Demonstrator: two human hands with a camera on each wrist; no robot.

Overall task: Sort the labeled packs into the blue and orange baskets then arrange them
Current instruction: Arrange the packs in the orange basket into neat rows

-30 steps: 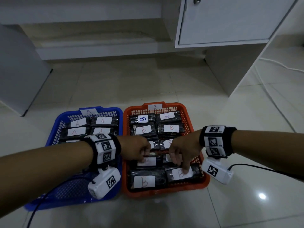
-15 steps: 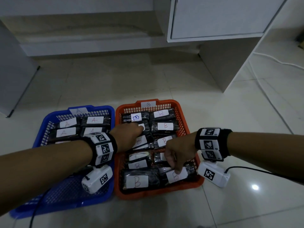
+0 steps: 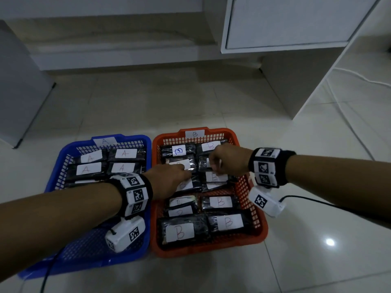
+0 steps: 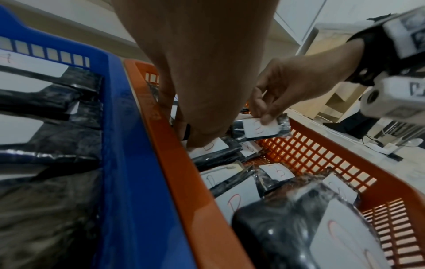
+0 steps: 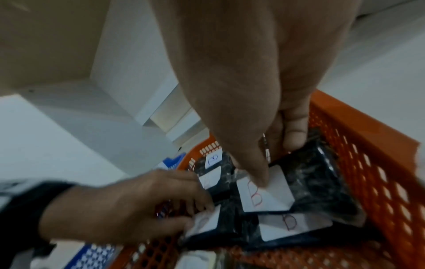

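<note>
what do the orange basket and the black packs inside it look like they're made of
Orange basket: likely rigid moulded plastic, with lattice walls and a smooth matte rim. Black packs: apparently a glossy, crinkled plastic film wrap that catches glints; each carries a white label, probably paper, handwritten B.

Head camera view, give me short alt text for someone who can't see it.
Two hands work in an orange plastic basket of black wrapped packs labelled B: the left hand rests on a pack, the right hand pinches one. Beside it, a blue plastic basket holds black packs labelled A.
</note>
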